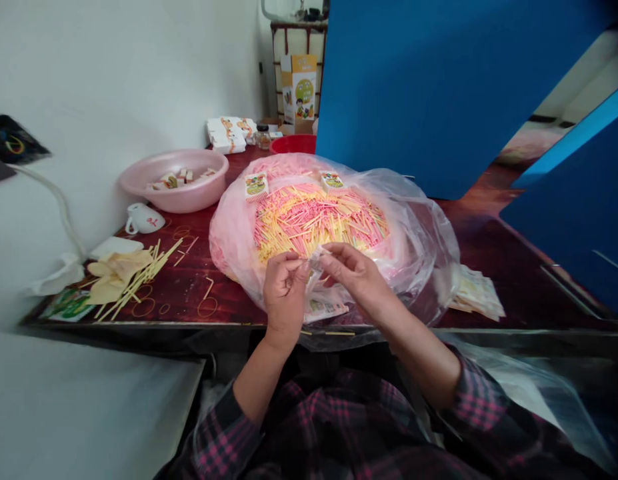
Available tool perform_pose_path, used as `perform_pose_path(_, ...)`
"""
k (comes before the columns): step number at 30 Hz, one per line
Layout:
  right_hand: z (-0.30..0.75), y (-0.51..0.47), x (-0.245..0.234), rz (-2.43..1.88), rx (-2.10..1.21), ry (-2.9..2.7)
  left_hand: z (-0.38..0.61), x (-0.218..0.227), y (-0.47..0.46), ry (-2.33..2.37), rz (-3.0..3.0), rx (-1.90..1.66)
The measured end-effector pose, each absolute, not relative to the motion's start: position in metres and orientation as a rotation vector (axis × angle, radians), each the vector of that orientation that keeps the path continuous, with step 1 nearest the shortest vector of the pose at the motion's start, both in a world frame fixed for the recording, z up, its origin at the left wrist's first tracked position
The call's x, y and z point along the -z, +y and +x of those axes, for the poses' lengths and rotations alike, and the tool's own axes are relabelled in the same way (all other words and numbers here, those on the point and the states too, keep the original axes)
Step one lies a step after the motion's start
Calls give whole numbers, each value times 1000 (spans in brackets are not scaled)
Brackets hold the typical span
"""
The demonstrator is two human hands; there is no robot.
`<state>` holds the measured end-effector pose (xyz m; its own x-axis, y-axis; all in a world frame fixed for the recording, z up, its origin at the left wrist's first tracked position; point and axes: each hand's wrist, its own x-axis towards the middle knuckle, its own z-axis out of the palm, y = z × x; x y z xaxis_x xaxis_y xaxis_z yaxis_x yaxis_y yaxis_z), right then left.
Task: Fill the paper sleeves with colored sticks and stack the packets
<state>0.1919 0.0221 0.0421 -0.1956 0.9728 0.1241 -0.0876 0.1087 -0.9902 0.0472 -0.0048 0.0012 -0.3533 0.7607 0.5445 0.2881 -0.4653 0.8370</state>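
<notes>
Well, nearest to the camera are two sleeves (223,433) of pink and black check cloth, and both forearms reach forward over the edge of the table (493,293). The left hand (286,293) is curled almost closed, with its thumb and fingers meeting at the tips. The right hand (356,270) is also mostly closed, and its fingers stretch toward the left hand. Between the two hands is a small plastic fold (316,259), thin and clear. Both hands seem to pinch it, but I cannot tell if it is part of the bag or a separate piece.

Just beyond the hands, a big clear bag (419,247) lies on the dark red table. Inside it is a wide heap of thin sticks (319,227), pink and yellow, pointing in many directions, and two small printed cards (255,187) lie near its far side. Some papers (476,291) lie just beside the bag on the right.

On the left side of the table are a bundle of loose sticks (139,283), some rubber bands (143,307) and a white mug (143,219). Behind them, a pink basin (173,180) holds small packs (181,179). Farther away stand white boxes (227,133), a jar (263,137), a red bowl (293,144) and a printed carton (299,90), and a blue panel (439,87) rises on the right
</notes>
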Motion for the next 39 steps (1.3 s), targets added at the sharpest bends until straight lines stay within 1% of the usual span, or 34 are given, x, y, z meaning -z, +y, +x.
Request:
perform_pose_path(1, 191, 22, -39, -929, -1383, -1303, 48, -2, -6, 1373, 1558, -1860)
perform_pose_path(3, 188, 21, -34, -858, -1437, -1198, 50, -3, -8, 1317, 1546, -1824)
perform_pose_path(6, 190, 21, -33, -805, -1404, -1090, 56, -7, -11, 1141, 1310, -1729)
perform_pose_path(11, 203, 17, -37, -741, -1393, -1012, 65, -17, -15, 925, 907, -1394)
perform_pose_path(14, 210, 13, -34, -781, -1390, -1045, 69, -19, -16, 965, 868, -1358)
perform_pose_path(20, 219, -5, -14, -896, -1381, -1150, 80, -18, -24, 1223, 1132, -1239)
perform_pose_path(24, 259, -11, -11, -951, -1183, -1057, 71, -13, -32, 1339, 1331, -1155)
perform_pose_path(28, 347, 1, -12, -1164, -841, -941, 49, 8, -37, 1420, 1804, -958)
perform_pose_path(31, 415, 23, -4, -1475, -476, -980, 37, 34, -36, 1474, 2160, -970)
perform_pose_path(33, 445, 38, 5, -1783, -238, -1100, 34, 48, -32, 1525, 2366, -994)
perform_pose_path(36, 459, 50, 24, -2064, -119, -1242, 37, 53, -25, 1588, 2592, -922)
perform_pose_path(39, 454, 50, 43, -2115, -116, -1324, 44, 49, -17, 1710, 2638, -646)
